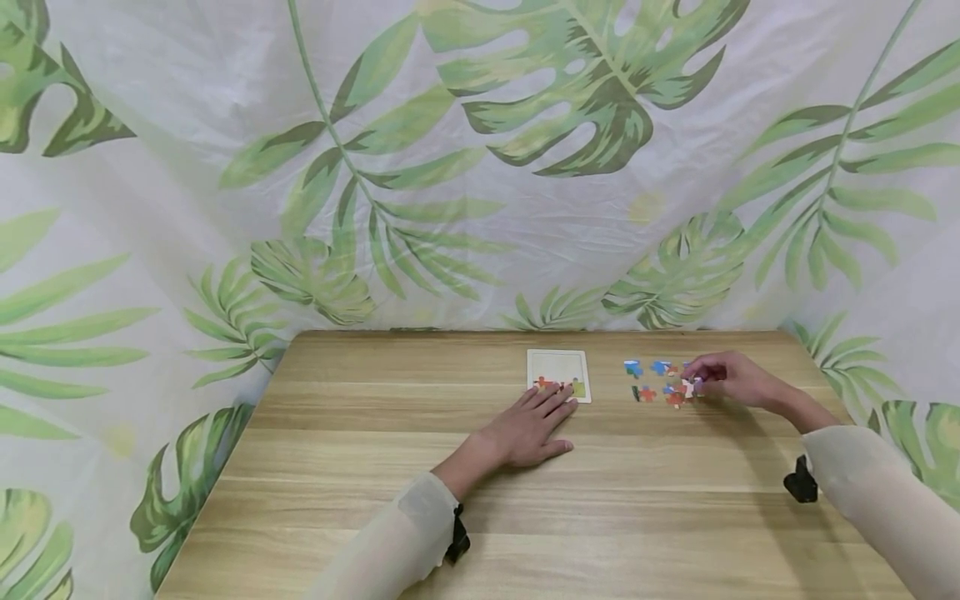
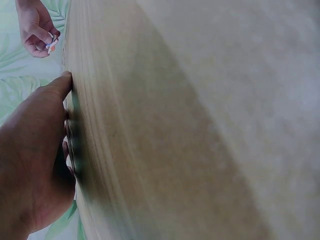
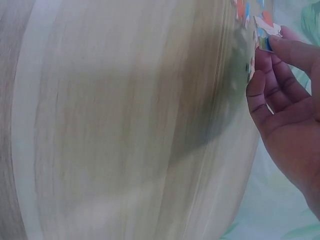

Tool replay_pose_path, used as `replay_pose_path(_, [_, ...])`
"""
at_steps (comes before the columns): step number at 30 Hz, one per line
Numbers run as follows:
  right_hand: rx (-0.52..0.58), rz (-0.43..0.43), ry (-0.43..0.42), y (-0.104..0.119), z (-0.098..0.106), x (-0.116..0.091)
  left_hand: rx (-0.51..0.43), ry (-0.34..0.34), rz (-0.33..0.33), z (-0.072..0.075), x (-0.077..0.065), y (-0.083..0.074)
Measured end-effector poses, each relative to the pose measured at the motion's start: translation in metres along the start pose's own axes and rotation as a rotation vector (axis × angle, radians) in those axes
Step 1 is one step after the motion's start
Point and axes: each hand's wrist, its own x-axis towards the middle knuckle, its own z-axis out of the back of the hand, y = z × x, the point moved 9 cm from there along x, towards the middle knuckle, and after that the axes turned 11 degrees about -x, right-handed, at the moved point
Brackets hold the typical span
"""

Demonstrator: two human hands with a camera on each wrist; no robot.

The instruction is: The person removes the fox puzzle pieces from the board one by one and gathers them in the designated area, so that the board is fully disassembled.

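A pale puzzle board (image 1: 557,365) with a raised border lies near the back of the table, with a red puzzle piece (image 1: 543,382) and a yellow-green puzzle piece (image 1: 578,387) along its lower part. My left hand (image 1: 527,429) rests flat with spread fingers over that lower edge, hiding some of what lies there. Over to the right, my right hand (image 1: 737,381) pinches a white and multicoloured puzzle piece (image 3: 267,25) between thumb and fingers, just above the loose pieces. The left wrist view also shows this piece (image 2: 52,44) in the fingers.
Several loose puzzle pieces lie around the right hand, among them a blue one (image 1: 633,368) and an orange-red one (image 1: 647,393). The wooden table (image 1: 360,433) meets a leaf-printed cloth (image 1: 420,208) at its back edge.
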Motion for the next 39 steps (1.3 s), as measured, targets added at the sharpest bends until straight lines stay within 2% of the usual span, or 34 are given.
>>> replay_pose_path(11, [0.009, -0.038, 0.027, -0.017, 0.0, -0.008, 0.002, 0.003, -0.002, -0.001, 0.0, 0.001])
replay_pose_path(18, [0.013, 0.006, 0.018, -0.018, 0.0, -0.011, 0.002, 0.004, 0.001, -0.002, 0.0, 0.001])
replay_pose_path(26, [-0.058, -0.025, -0.026, -0.023, 0.001, -0.01, 0.012, 0.002, 0.005, -0.002, 0.001, 0.002])
replay_pose_path(39, [-0.169, -0.061, -0.039, -0.018, 0.0, -0.012, 0.002, 0.006, 0.011, -0.002, 0.0, 0.001])
